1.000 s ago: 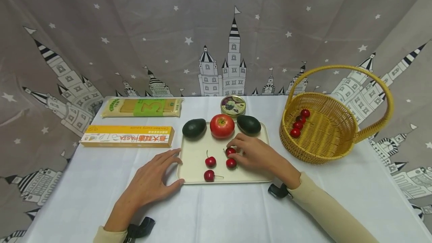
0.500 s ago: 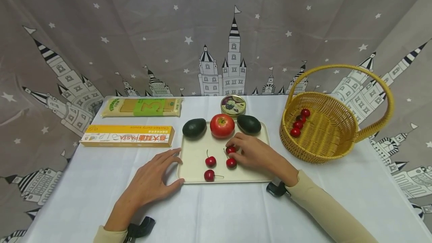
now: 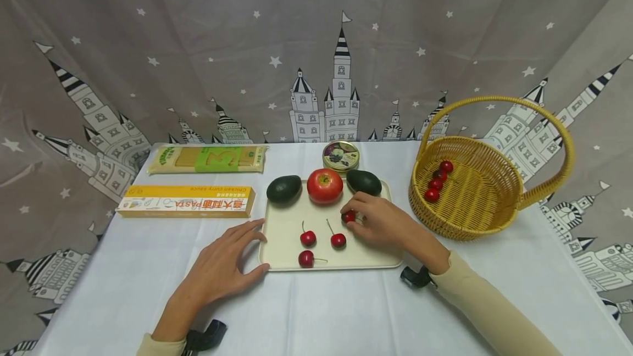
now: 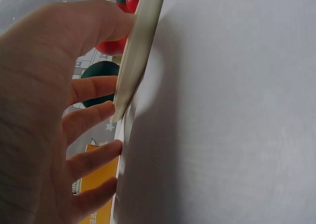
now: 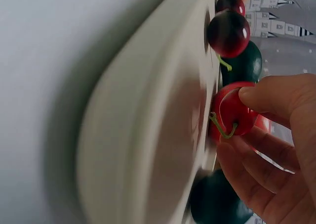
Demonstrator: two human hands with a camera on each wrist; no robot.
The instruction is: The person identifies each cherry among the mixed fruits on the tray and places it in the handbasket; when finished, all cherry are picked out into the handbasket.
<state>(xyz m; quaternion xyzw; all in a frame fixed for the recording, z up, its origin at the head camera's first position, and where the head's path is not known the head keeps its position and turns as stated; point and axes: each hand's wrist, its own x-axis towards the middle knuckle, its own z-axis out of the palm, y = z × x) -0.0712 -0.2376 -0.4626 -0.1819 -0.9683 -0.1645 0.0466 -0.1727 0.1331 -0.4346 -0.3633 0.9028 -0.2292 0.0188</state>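
Note:
My right hand (image 3: 383, 221) pinches a red cherry (image 3: 348, 216) between thumb and fingertips over the right part of a cream tray (image 3: 366, 261). In the right wrist view this cherry (image 5: 236, 110) shows its green stem. Three other cherries lie on the tray: one at left (image 3: 307, 238), one beside it (image 3: 338, 240) and one nearer the front rim (image 3: 306, 259). Behind them sit a red apple (image 3: 325, 185) and two dark green avocados, left (image 3: 284, 189) and right (image 3: 364, 182). My left hand (image 3: 220, 265) rests with spread, relaxed fingers at the tray's left edge, its thumb touching the rim.
A wicker basket (image 3: 494, 224) with a tall handle stands at the right, several cherries (image 3: 436, 184) along its left inside. A round tin (image 3: 340, 155) sits behind the apple. At the left lie a yellow pasta box (image 3: 187, 202) and a noodle pack (image 3: 207, 159).
My right hand has taken the cherry from its place behind another one and shifted it slightly to the right. My left hand has stayed at the tray's edge.

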